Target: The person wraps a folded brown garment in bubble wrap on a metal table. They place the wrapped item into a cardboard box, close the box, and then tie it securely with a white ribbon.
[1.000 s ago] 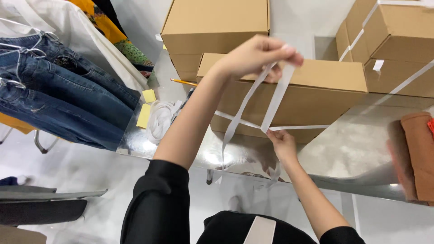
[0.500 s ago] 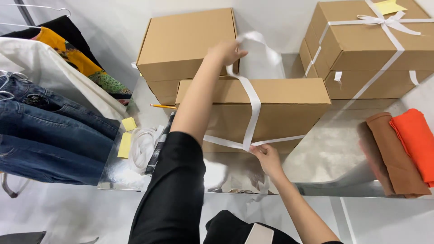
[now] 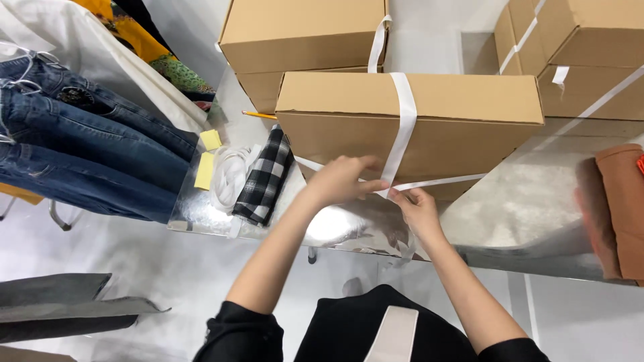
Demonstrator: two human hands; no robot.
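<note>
A flat brown cardboard box (image 3: 463, 127) lies on a shiny silver table (image 3: 516, 208). A white ribbon (image 3: 402, 124) runs over its top and down its front, and another stretch crosses along the bottom of the front face. My left hand (image 3: 339, 179) and my right hand (image 3: 417, 209) meet at the box's lower front edge, both pinching the ribbon where the two stretches cross.
More brown boxes stand behind (image 3: 302, 40) and at the right (image 3: 590, 60), the right ones tied with white ribbon. A black-and-white checked cloth (image 3: 263, 177), white cloth and yellow sticky notes (image 3: 206, 161) lie at the left. Jeans (image 3: 87, 147) hang left; brown folded cloth (image 3: 620, 208) lies right.
My left hand has come down from the top of the box to its lower front edge, laying the ribbon flat over the box. My right hand has stayed at the front edge.
</note>
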